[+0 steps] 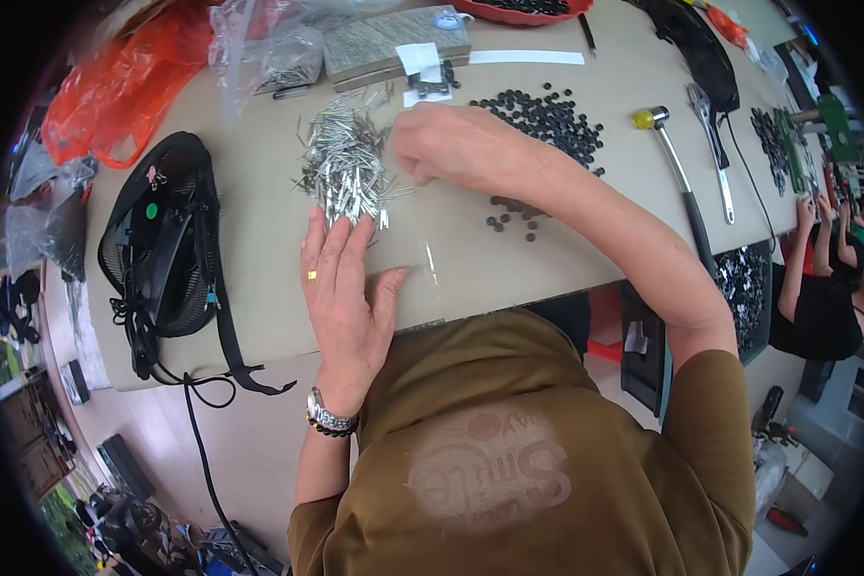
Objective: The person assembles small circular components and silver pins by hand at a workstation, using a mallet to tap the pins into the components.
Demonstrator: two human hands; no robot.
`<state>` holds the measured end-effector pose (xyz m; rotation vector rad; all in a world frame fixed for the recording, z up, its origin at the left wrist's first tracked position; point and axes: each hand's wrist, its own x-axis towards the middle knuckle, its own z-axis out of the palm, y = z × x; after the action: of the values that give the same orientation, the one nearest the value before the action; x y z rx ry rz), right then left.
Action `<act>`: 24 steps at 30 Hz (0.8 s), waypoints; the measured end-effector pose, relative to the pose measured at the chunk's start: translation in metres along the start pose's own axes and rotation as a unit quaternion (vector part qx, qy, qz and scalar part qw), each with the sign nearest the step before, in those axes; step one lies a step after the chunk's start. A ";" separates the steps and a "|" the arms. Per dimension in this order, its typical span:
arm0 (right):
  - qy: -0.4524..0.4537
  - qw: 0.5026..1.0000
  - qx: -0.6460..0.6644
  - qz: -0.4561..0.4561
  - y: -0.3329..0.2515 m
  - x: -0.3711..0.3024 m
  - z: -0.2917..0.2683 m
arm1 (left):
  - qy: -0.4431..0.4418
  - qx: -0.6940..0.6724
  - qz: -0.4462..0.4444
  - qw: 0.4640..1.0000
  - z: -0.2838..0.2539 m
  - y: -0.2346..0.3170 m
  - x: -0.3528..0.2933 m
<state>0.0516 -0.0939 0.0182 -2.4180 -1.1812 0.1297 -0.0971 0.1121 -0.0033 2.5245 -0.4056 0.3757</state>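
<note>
A loose heap of thin silvery metal pins [344,158] lies on the table. My left hand [341,283] rests flat at the heap's near edge, fingers stretched out and fingertips touching the closest pins. My right hand [456,144] is just right of the heap, its fingers curled in and pointing down; what they grip, if anything, is hidden beneath the hand. Small round black pieces [547,120] are scattered right of and beyond my right forearm, with a few more on its near side. Past my right hand, a dark cluster of small parts [432,84] sits with white paper slips.
At the back stand a grey block [394,43] and a red bowl [528,12] of black pieces. A hammer [677,168] and an adjustable wrench [712,144] lie right. A black mesh strap device [158,240] with a cable lies left. Crates [648,360] of parts stand below the table's right edge.
</note>
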 end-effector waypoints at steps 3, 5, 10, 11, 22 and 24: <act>0.045 0.996 -0.072 -0.032 -0.001 -0.007 0.009 | 0.034 -0.029 0.019 0.999 0.005 0.006 -0.004; 0.047 0.992 -0.118 -0.027 -0.003 -0.010 0.010 | 0.043 -0.044 0.029 0.998 0.007 0.011 -0.003; 0.139 0.990 -0.036 0.007 -0.030 -0.040 -0.001 | 0.049 -0.300 -0.173 0.937 0.007 0.030 -0.001; 0.155 0.982 0.103 0.044 -0.040 -0.049 -0.005 | 0.051 -0.301 -0.174 0.936 0.007 0.035 0.003; 0.244 0.617 0.709 0.238 -0.091 -0.121 0.018 | -0.043 -0.651 -0.183 0.735 0.031 0.063 0.012; 0.239 0.627 0.701 0.242 -0.091 -0.127 0.014 | -0.049 -0.650 -0.176 0.738 0.034 0.064 0.012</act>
<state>-0.0987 -0.1379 0.0314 -1.0721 0.0628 0.3674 -0.1030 0.0388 0.0041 1.1619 -0.1076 -0.1890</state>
